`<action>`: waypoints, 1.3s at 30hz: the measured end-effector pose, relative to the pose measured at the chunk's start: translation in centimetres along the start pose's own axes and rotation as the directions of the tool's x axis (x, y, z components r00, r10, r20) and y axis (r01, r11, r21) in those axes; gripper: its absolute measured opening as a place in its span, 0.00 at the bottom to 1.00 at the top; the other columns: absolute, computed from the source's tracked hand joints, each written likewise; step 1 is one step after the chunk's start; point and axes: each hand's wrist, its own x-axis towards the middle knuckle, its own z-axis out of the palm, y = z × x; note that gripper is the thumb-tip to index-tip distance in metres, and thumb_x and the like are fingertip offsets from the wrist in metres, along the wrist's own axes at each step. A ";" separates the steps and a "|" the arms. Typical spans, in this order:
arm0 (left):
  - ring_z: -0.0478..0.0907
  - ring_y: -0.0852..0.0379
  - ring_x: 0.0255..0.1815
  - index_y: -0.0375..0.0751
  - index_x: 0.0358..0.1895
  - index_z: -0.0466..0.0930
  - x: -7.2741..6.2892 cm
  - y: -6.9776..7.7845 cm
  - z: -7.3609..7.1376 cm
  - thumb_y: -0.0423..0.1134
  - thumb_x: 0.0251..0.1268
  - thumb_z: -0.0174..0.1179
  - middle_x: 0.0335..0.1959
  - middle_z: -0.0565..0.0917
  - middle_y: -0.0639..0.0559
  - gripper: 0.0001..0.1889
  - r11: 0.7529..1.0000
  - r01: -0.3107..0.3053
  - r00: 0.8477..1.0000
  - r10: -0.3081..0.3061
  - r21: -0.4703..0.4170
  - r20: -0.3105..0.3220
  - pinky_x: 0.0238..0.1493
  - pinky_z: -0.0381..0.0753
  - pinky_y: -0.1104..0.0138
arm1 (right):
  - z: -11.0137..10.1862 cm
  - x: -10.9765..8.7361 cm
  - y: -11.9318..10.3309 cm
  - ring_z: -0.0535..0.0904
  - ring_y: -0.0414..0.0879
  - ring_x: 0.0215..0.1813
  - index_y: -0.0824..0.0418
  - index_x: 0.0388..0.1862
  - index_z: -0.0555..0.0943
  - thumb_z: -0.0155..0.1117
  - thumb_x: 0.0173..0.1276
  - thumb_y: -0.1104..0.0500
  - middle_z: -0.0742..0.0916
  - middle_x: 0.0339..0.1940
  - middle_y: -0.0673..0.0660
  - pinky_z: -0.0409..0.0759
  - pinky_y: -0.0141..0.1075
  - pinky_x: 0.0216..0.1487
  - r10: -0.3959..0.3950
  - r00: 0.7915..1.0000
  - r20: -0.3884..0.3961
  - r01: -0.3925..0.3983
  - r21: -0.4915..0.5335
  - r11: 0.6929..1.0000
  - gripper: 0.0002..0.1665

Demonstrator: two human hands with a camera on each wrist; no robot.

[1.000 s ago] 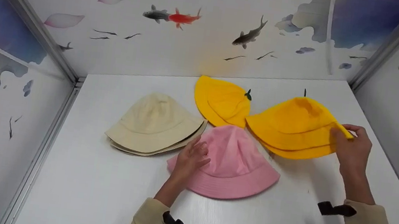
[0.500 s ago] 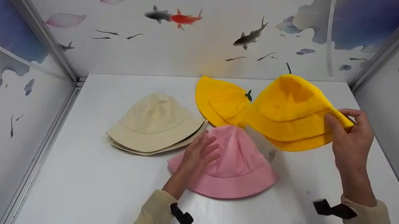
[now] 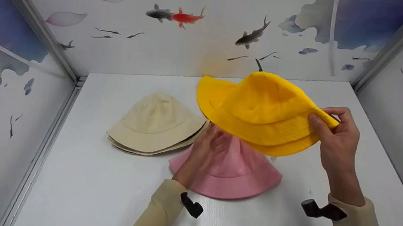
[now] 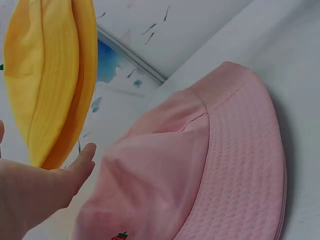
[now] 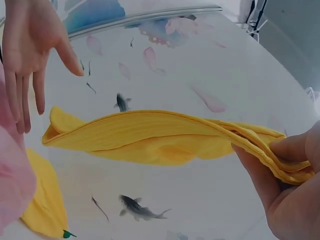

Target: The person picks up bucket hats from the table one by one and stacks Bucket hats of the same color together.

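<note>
My right hand [image 3: 337,146] pinches the brim of a yellow bucket hat [image 3: 266,108] between thumb and fingers. The hat is raised above the table, folded flat, with a thin dark stem at its crown. My left hand [image 3: 202,154] has its fingers extended, beside the pink bucket hat [image 3: 231,185] and near the raised hat's left edge. In the right wrist view, the straight fingers of the left hand [image 5: 32,60] point downward. A small strawberry [image 4: 120,236] shows on the pink hat in the left wrist view.
A second yellow hat [image 3: 209,96] lies at the back, partly hidden behind the raised one. Left of the pink hat sits a stack of beige bucket hats [image 3: 157,122]. Printed panels [image 3: 116,51] border the white table [image 3: 70,189] at the back and sides.
My right hand has lifted the yellow hat from the table and carried it left, over the pink hat. My left hand has moved slightly up and right, its fingers straightening.
</note>
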 end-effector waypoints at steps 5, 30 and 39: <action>0.76 0.54 0.55 0.47 0.71 0.64 0.3 -0.2 0.1 0.50 0.78 0.51 0.59 0.77 0.50 0.24 0.999 -0.005 1.000 0.005 -0.035 0.019 0.70 0.74 0.56 | 0.6 -0.2 0.3 0.86 0.46 0.40 0.60 0.47 0.75 0.64 0.70 0.66 0.85 0.42 0.58 0.87 0.32 0.44 0.013 0.997 0.074 -0.017 0.051 0.999 0.10; 0.80 0.60 0.47 0.40 0.70 0.60 -1.0 0.6 -2.1 0.37 0.79 0.48 0.52 0.78 0.51 0.21 0.968 -0.153 0.985 0.134 -0.199 -0.106 0.48 0.85 0.68 | 1.3 -0.2 4.0 0.84 0.43 0.41 0.59 0.46 0.71 0.63 0.73 0.61 0.81 0.42 0.53 0.86 0.31 0.47 0.262 0.952 0.158 -0.288 0.179 0.941 0.11; 0.75 0.60 0.54 0.38 0.71 0.57 -3.1 1.2 -3.3 0.31 0.78 0.48 0.55 0.74 0.52 0.23 0.958 -0.181 0.980 0.158 -0.223 -0.121 0.59 0.80 0.71 | 1.3 -0.2 6.1 0.81 0.42 0.45 0.57 0.49 0.71 0.68 0.69 0.52 0.77 0.48 0.53 0.84 0.27 0.51 0.378 0.917 0.128 -0.392 0.107 0.914 0.18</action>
